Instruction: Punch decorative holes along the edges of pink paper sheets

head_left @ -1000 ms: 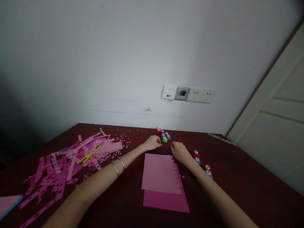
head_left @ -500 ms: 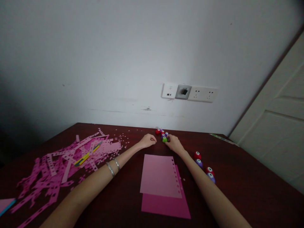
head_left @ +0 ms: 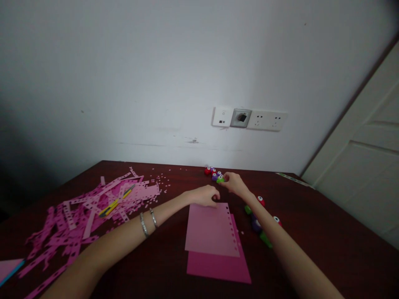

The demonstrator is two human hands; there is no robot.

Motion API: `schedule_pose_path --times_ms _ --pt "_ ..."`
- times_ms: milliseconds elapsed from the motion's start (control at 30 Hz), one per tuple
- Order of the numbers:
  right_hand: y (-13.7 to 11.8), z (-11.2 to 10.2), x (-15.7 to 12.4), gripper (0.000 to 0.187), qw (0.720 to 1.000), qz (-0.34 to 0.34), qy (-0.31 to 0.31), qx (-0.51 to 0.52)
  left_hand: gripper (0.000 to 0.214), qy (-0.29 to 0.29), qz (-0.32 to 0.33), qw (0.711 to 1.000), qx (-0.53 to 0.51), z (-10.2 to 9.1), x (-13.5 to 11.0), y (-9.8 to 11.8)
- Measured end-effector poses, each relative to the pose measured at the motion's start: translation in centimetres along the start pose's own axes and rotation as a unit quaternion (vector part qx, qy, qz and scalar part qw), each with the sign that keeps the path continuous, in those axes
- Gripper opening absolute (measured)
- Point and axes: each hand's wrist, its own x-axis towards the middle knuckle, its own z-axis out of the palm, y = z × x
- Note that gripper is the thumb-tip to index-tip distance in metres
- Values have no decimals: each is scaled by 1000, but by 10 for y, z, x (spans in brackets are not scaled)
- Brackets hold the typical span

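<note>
My right hand [head_left: 234,183] is closed, its fingertips pinching a small green craft punch [head_left: 220,179] with an eye-like top. Beside that punch, several red and purple craft punches [head_left: 214,176] stand in a cluster toward the wall. My left hand [head_left: 205,195] hovers at the far edge of a light pink paper sheet [head_left: 212,232], thumb and fingers curled but apart, with nothing visible between them. Punched holes line the sheet's right side. A darker pink sheet [head_left: 218,268] lies partly under it.
Cut pink paper strips [head_left: 71,224] and a yellow cutter [head_left: 116,202] lie on the left. More craft punches [head_left: 256,225] stand by my right forearm, partly hidden. A ruler-like strip [head_left: 294,180] lies far right. Behind the table, the wall carries sockets [head_left: 264,120].
My left hand has moved right and nearer, to the light sheet's far edge. The green punch and my right hand have shifted slightly right. Green punches now show beside my right forearm.
</note>
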Motion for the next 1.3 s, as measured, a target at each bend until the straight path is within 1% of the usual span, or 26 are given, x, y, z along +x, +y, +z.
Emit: schedule_pose_path --times_ms 100,267,400,500,567,700,767,900,1000,1100,1167,1200,1300 --pt "6 -14 -13 24 1000 3 4 19 25 -17 13 1000 0 6 18 5" --pt "15 -38 -41 23 999 5 1 39 30 -66 -26 997 -21 6 36 10" --pt "22 -54 -61 23 999 -3 9 37 21 -92 -45 991 -82 2 41 6" --pt "26 -60 -72 26 999 -5 12 43 15 -98 -56 981 -160 4 44 -1" --pt "26 -63 -77 26 999 5 3 52 12 -102 -69 972 -201 7 46 -4" --pt "23 -68 -85 24 998 14 -8 61 10 -96 -89 964 -230 7 45 -9" --pt "21 -70 -88 23 996 18 -18 81 11 -84 -101 962 -239 1 41 -11" --pt "23 -70 -91 23 981 54 -73 169 15 -45 -137 956 -254 -20 19 -14" --pt "25 -69 -94 22 970 70 -95 213 15 7 -199 935 -293 -34 -5 -16" --pt "24 -69 -96 21 960 76 -114 243 18 40 -261 905 -334 -39 -30 -18" --pt "22 -70 -97 20 955 79 -127 257 24 43 -292 891 -345 -38 -46 -20" --pt "21 -70 -98 20 953 80 -132 259 25 38 -303 889 -343 -37 -53 -20" --pt "18 -70 -99 20 957 74 -142 243 26 -3 -314 898 -309 -34 -70 -21"
